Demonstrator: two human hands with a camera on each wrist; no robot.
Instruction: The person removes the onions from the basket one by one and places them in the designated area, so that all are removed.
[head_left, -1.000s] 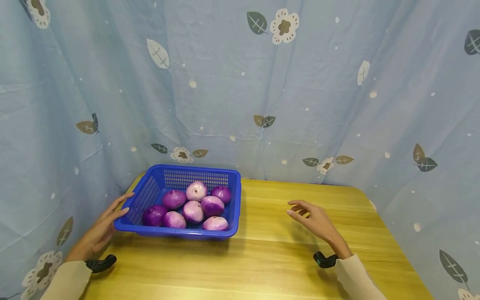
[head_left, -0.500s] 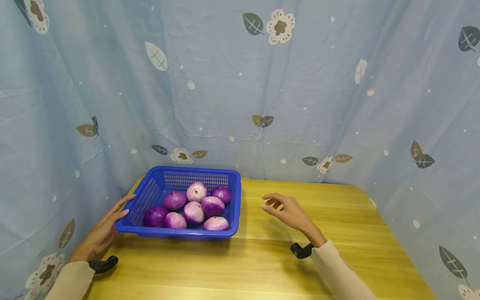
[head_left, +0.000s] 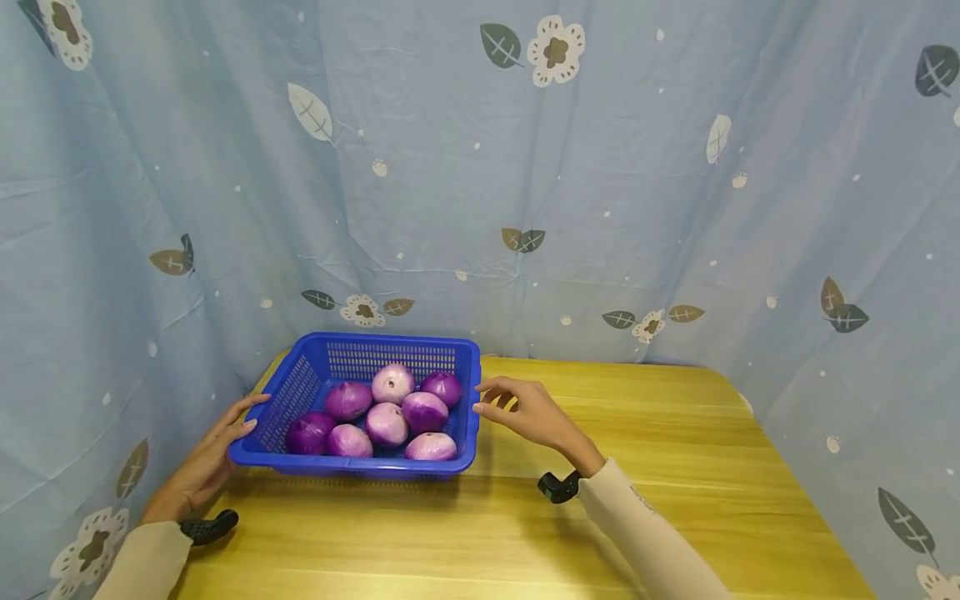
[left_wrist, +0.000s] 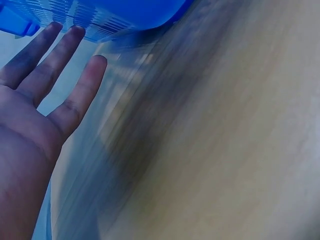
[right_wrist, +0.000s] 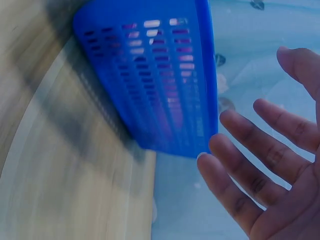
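A blue plastic basket (head_left: pixel 352 463) sits on the left part of the wooden table, holding several red onions (head_left: pixel 387 425) with purple and pale skins. At its left side is my left hand (head_left: pixel 202 467), fingertips right at the rim; the left wrist view shows its fingers (left_wrist: pixel 70 42) extended against the slotted wall. My right hand (head_left: pixel 528 412) is beside the basket's right rim, its thumb and index tips right at the edge. Seen from the right wrist, the fingers (right_wrist: pixel 272 155) are spread and relaxed, with nothing between them.
The yellow wood-grain table (head_left: pixel 660 442) extends to the right of the basket and in front of it. A blue curtain (head_left: pixel 450 167) with leaf and flower prints hangs behind the table and along both sides. Each wrist wears a black device (head_left: pixel 558 487).
My right hand has moved left across the table, from well apart to the basket's right rim. The left hand stays at the left rim, and the basket and onions keep their place.
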